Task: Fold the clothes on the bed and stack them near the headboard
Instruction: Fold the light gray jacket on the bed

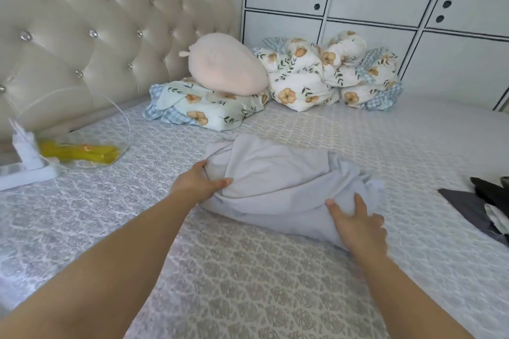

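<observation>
**Gripping a grey garment, mid-bed — items as we find them**

Holding comes first: our left hand (pixel 199 183) grips the left end of the pale grey garment (pixel 278 187), thumb on top and fingers curled under the bunched cloth. Our right hand (pixel 355 221) grips the near right corner, fingers and thumb closed round a fold of the same cloth.

- Pale grey garment: partly folded, lying in a soft heap at the middle of the bed (pixel 248 283), on the patterned grey cover, well apart from the tufted headboard (pixel 82 36).
- Dark clothes (pixel 484 209): a small loose pile at the right edge of the view, apart from the grey piece; what kinds of garment they are we cannot tell.
- Floral pillow (pixel 209 107): flat by the headboard, with a pink plush cushion (pixel 225 69) resting on top.
- Floral quilt (pixel 333 77): bundled against the white panelled wardrobe (pixel 371 8), just beside the pillow.
- Yellow object (pixel 82 153) inside a thin wire hoop — blurred, not identifiable — at the left, near a white strip-like item (pixel 24 162).
</observation>
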